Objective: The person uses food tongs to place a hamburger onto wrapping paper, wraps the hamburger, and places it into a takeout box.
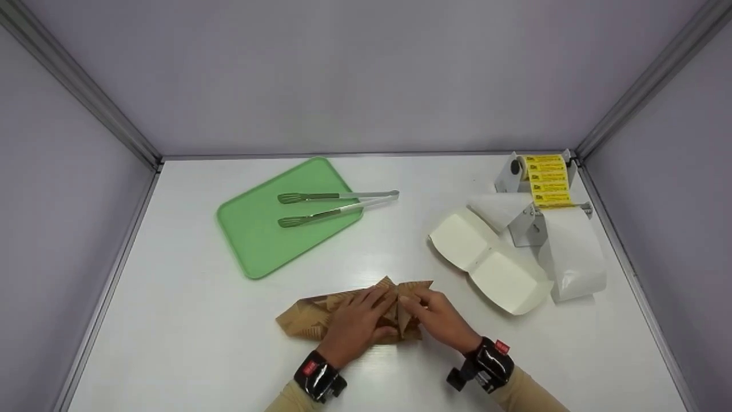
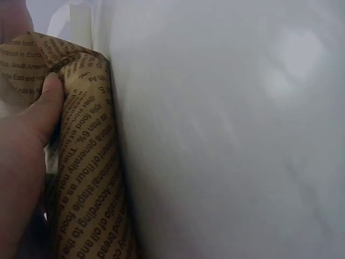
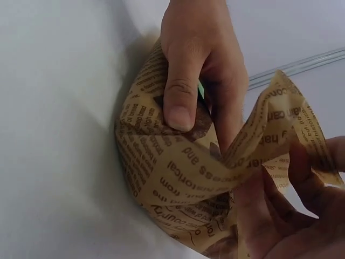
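A brown printed wrapping paper point(image 1: 306, 318) forms a long bundle at the front middle of the table. Over its middle lies my left hand point(image 1: 355, 325), gripping it with thumb on the near side and fingers on the far side. My right hand point(image 1: 445, 321) pinches the loose flap at the bundle's right end between thumb and fingers. In the right wrist view that flap point(image 3: 277, 127) stands raised and creased. What the paper encloses is mostly hidden. From the left wrist view, the paper point(image 2: 91, 162) looks like a rounded roll on the white tabletop.
A green tray point(image 1: 263, 246) lies at the back left, with tongs point(image 1: 337, 213) across it, handle end past its right edge. Right of the bundle sits an opened white clamshell box point(image 1: 492, 260). Behind it stands a label dispenser point(image 1: 529, 226) with yellow labels point(image 1: 549, 180).
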A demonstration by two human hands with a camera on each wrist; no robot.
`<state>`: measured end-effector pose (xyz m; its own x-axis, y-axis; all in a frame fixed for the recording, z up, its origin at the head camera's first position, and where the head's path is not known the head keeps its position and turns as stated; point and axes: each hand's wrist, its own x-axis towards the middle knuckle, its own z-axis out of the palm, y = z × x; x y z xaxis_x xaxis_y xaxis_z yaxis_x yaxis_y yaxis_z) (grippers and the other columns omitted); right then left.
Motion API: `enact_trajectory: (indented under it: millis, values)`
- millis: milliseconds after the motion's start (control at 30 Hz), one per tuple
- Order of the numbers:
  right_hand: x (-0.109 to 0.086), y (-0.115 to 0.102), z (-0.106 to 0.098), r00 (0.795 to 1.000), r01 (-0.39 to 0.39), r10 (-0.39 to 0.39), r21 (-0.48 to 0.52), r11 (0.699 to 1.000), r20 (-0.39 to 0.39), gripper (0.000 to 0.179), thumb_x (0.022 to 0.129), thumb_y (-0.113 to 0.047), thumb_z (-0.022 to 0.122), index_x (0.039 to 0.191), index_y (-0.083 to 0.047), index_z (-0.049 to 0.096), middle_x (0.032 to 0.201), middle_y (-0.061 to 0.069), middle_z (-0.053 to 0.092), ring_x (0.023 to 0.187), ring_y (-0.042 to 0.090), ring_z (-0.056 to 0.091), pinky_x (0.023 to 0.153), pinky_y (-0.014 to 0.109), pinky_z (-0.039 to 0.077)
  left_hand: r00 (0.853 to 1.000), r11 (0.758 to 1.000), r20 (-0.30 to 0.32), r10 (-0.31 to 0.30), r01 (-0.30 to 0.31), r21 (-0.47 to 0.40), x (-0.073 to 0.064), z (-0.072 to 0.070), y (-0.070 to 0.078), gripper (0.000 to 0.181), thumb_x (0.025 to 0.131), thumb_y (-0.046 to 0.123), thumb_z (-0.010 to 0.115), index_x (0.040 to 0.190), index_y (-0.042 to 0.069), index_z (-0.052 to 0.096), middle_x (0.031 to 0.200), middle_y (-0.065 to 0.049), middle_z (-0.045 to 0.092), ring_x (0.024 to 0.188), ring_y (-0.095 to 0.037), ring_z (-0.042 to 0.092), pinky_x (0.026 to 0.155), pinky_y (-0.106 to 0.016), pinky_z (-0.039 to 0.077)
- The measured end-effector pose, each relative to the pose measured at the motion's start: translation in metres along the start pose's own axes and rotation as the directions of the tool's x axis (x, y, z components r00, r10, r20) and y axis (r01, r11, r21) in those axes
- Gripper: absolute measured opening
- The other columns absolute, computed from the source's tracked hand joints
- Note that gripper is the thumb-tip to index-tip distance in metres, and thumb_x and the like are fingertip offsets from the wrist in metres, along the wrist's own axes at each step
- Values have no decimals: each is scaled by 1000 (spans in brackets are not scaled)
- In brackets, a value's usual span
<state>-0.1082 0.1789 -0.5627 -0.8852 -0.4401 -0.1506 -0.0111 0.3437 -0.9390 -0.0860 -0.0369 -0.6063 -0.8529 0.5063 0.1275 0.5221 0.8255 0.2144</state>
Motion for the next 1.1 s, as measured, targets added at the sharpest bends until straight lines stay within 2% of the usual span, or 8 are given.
enact_trajectory:
  millis: [200,333,400,467,633,700,900,1100]
  values:
    - [-2,3,2,994,95,-86,-139,986,70,31,108,-32,48,97,-12,68,94,3,65,86,10,56,76,23,48,999,1000,-45,-18,19,22,1,4,-1,72,87,69,57,140,21,62,150,6,54,139,-16,51,111,-40,46]
    - [-4,11,4,987,161,-153,-203,966,52,10,103,-14,57,103,-12,67,102,1,67,95,11,63,82,26,55,998,1000,-63,-8,8,-10,1,4,-1,71,86,70,58,136,20,64,147,5,56,137,-18,52,111,-42,46]
    - [-5,15,7,980,195,-200,-268,943,12,10,97,-3,63,103,-11,66,102,0,67,94,12,65,80,26,57,998,1000,-69,0,-2,-23,0,4,-1,67,87,70,57,131,20,66,143,4,59,135,-18,53,111,-42,46]
    - [-7,19,10,963,239,-269,-386,891,-26,17,92,2,68,102,-11,66,102,0,64,92,11,64,77,24,58,998,999,-63,2,-4,-32,0,4,-2,66,88,70,53,128,20,68,142,2,60,135,-19,53,111,-43,45]
    - [-11,25,17,882,245,-464,-760,602,-84,26,83,-5,80,104,-8,64,111,5,59,98,16,59,78,28,57,1000,998,-26,-12,11,-57,0,4,-2,72,92,69,48,145,22,57,149,2,56,138,-19,51,114,-43,43]
    - [-12,27,19,856,222,-508,-819,529,-96,34,81,-7,81,110,-5,64,118,10,58,105,22,59,85,34,58,1000,996,-26,-16,14,-91,0,4,-3,74,92,67,50,151,23,50,151,2,54,139,-19,51,115,-44,42]
    - [-17,32,25,824,201,-556,-862,466,-108,49,79,-10,83,123,-4,64,138,23,54,123,37,57,98,48,55,999,990,-27,-30,27,-137,1,4,-3,80,89,64,58,156,25,41,152,3,54,140,-20,51,116,-48,42]
    - [-19,34,28,832,222,-551,-873,435,-63,52,87,-10,76,135,0,59,149,25,49,137,41,49,109,47,49,999,990,7,-38,39,-139,1,2,-2,80,90,63,57,156,23,40,154,2,52,142,-21,49,117,-48,41]
